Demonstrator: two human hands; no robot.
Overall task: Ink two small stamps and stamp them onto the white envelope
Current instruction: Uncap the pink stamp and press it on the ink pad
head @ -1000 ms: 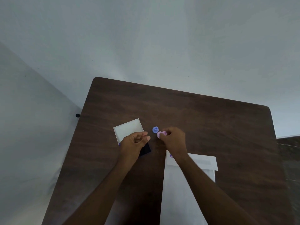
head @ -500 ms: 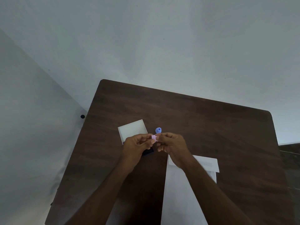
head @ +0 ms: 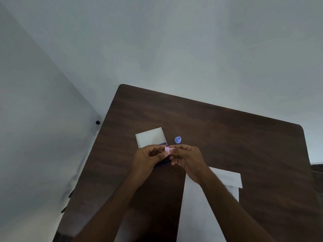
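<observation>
Risk first. You hold the pink stamp (head: 168, 149) up off the surface (head: 227, 137), pinched between both hands, directly above the dark ink pad (head: 163, 163). Two hands on so small a piece means a slip is likely at the handover: if either side lets go too soon, the stamp could drop onto the pad or the wood and roll. If the rubber face carries ink, your fingertips could pick it up and later smudge the white envelope (head: 209, 203). I cannot tell which end of the stamp faces down, so a wrong-way press is also possible.

Your right forearm lies over the far left part of the envelope. Dragging it could shift the paper and put the print off the mark.

Grip, left hand (head: 148, 158): fingers curled in, thumb and forefinger closed on the left end of the pink stamp.

Grip, right hand (head: 187, 158): fingers curled, tips pinching the right end of the same stamp. Neither grip has slack showing.

The blue stamp (head: 178, 139) stands untouched on the surface, just right of the white lid (head: 150, 137) and just beyond your hands. The envelope lies near right, flap at its far end.
</observation>
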